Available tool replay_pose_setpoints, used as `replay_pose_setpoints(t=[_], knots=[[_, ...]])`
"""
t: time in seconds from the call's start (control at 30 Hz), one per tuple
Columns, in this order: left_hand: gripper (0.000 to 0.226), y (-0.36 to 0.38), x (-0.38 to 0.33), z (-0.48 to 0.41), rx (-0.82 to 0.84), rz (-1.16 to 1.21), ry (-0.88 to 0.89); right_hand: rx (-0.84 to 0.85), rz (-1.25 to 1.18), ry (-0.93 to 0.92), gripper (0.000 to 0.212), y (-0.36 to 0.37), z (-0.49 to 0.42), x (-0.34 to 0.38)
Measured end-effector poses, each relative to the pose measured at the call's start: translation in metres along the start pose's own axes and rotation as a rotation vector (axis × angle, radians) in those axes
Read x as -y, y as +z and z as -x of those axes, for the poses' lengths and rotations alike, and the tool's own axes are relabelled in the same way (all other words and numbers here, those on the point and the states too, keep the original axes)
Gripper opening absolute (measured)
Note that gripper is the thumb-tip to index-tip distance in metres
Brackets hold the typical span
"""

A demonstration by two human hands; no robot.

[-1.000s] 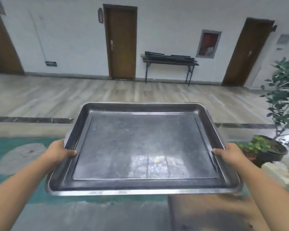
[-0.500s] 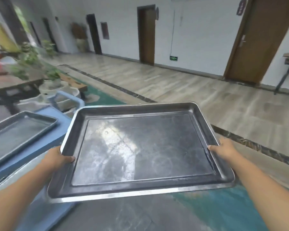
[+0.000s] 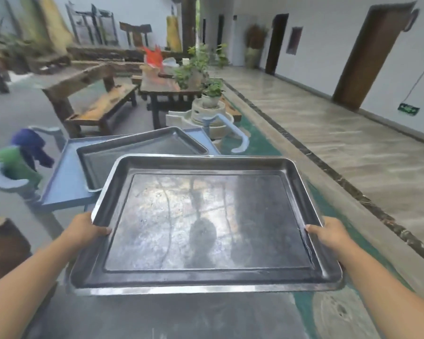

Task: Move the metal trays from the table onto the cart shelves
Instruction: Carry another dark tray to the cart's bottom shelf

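I hold a large metal tray (image 3: 206, 223) level in front of me, in the air. My left hand (image 3: 85, 230) grips its left rim and my right hand (image 3: 328, 234) grips its right rim, thumbs over the edges. Just beyond it stands a blue cart (image 3: 64, 182) whose top shelf carries a second metal tray (image 3: 137, 152), lying slightly askew. The held tray's far edge overlaps the cart's near right corner in the view. The cart's lower shelves are hidden.
Blue and green cloths (image 3: 22, 155) hang on the cart's left handle. The right handle (image 3: 233, 133) curves out behind. A wooden bench (image 3: 101, 106), a table with potted plants (image 3: 194, 77) and a stone mill (image 3: 201, 116) stand behind. Wood floor runs to the right.
My view has swung left: the cart with its tray has come from the left edge to straight ahead of the held tray. Both hands keep the same grip.
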State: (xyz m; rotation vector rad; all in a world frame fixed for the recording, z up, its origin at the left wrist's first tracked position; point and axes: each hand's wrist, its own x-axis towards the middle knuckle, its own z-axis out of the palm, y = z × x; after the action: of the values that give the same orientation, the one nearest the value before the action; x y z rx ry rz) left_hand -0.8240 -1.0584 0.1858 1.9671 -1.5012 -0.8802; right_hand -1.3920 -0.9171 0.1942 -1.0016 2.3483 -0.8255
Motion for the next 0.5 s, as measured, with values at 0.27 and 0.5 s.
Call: replay_pose_setpoints(t=[0.27,0.5], knots=[[0.025,-0.039,0.08,-0.065,-0.054,0.049,-0.131,0.128,0.058,-0.058,0.006,0.117,-0.048,0.069],[0.022,-0.025,0.144,-0.072,-0.079,0.033,-0.239,0.199,0.114,-0.057,0.008,0.18,-0.058,0.069]])
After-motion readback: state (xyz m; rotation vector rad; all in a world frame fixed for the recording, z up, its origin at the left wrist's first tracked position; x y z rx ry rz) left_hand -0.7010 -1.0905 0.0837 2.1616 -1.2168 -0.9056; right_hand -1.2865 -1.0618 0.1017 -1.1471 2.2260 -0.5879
